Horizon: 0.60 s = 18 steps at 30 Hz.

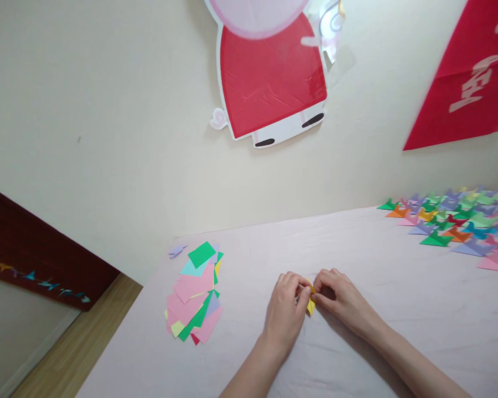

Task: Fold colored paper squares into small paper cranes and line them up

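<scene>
Starting at the left, past the table's left edge, we see a dark red panel (pixel 45 249) with a row of small paper shapes (pixel 31 275) across it. Next, by the far left corner of the table (pixel 244 354), lies one purple paper (pixel 177 251). Just beside it, along the left edge, is a messy pile of paper (pixel 193 284) in pink, green, blue and yellow. We think it sits there so our left hand can reach it and it stays out of the way.

Then comes our left hand (pixel 287 307), well in from the far edge. Its thumb and fingers are curled close, pinching the left side of a small yellow paper (pixel 311 307). The yellow paper is between our two hands, low over the table. Our right hand (pixel 343 298) pinches its right side, with finger and thumb close together. We guess both hands hold it so it won't slip and its folds stay neat. Our fingers hide much of it.

Last, by the far right corner, many folded paper birds (pixel 437 239) stand close together, maybe to save room.
</scene>
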Available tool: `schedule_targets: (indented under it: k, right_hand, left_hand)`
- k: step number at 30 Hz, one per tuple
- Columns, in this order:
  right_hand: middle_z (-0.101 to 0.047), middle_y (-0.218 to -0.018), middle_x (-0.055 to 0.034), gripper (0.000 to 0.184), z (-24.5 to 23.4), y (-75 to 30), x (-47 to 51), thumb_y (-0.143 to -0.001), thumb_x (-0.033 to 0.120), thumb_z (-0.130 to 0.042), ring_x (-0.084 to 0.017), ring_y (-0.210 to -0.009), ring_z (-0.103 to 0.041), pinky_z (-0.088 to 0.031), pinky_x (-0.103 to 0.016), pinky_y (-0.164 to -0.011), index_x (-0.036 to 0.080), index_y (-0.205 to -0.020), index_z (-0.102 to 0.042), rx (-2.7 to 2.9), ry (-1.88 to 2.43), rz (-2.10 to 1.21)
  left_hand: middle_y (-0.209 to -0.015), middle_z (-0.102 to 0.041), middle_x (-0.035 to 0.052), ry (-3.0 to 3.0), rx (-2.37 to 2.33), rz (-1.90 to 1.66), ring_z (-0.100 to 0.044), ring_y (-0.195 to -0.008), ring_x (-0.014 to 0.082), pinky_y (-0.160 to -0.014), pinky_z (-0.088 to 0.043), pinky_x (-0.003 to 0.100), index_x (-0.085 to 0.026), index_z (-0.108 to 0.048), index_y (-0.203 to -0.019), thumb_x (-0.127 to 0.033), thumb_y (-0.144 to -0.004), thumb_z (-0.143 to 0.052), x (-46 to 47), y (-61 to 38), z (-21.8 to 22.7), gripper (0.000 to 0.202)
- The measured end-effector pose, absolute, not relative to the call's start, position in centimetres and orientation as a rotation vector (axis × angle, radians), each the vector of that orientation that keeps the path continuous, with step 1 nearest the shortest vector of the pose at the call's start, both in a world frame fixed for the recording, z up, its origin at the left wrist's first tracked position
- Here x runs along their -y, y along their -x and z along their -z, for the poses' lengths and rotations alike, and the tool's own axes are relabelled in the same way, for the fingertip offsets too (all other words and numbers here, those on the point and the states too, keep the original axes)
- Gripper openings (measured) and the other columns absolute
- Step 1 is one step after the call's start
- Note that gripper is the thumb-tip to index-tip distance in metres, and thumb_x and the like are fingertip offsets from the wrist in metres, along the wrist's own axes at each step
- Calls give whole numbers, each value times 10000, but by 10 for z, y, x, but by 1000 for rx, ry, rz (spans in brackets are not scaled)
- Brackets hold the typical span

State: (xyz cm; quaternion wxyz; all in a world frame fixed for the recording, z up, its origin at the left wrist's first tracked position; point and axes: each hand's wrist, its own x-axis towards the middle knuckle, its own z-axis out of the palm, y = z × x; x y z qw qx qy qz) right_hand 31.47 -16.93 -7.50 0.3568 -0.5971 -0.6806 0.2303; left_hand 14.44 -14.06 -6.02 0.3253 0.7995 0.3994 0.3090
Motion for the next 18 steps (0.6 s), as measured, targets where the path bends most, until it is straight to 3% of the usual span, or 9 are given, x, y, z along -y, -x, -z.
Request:
schedule_targets:
  k: [3, 6, 11, 15, 18]
  right_hand:
    - [-597, -782, -18, 180, 74, -316, 170, -894, 331, -546, -210, -789, -534, -431, -341, -725, 234, -743, -544, 1595, 1446, -611]
    - [-589, -795, -24, 190, 72, -314, 172, -909, 346, -531, -213, -797, -528, -438, -340, -726, 239, -752, -528, 1525, 1394, -578]
    - [-566, -749, -24, 171, 64, -306, 174, -895, 279, -518, -217, -767, -500, -416, -345, -700, 246, -730, -487, 1656, 1417, -406]
    - [-595, -811, -50, 58, 59, -302, 176, -863, 212, -537, -233, -803, -497, -403, -365, -725, 228, -814, -563, 1831, 1445, -220]
    - [-621, -825, -58, 121, 59, -303, 177, -893, 200, -497, -231, -806, -525, -422, -354, -714, 224, -890, -617, 1886, 1394, -258]
  left_hand:
    - [-1170, -606, 77, -1848, -1142, -874, -565, -1049, 197, -901, -444, 325, -193, -537, -1145, -218, -866, -640, 143, -148, 62, 298]
    - [-1153, -641, 110, -1511, -1050, -810, -610, -1015, 202, -861, -475, 323, -165, -451, -1259, -247, -866, -627, 145, -155, 66, 438]
    - [-949, -701, 45, -1279, -987, -774, -661, -838, 173, -777, -505, 291, -181, -461, -1277, -242, -913, -522, 148, -160, 75, 374]
    - [-1034, -705, 44, -1428, -1076, -745, -668, -918, 203, -815, -519, 315, -250, -545, -1223, -239, -885, -571, 151, -157, 78, 340]
    - [-1092, -695, 47, -1477, -1060, -724, -666, -932, 204, -806, -527, 317, -263, -560, -1198, -241, -885, -554, 153, -158, 78, 314]
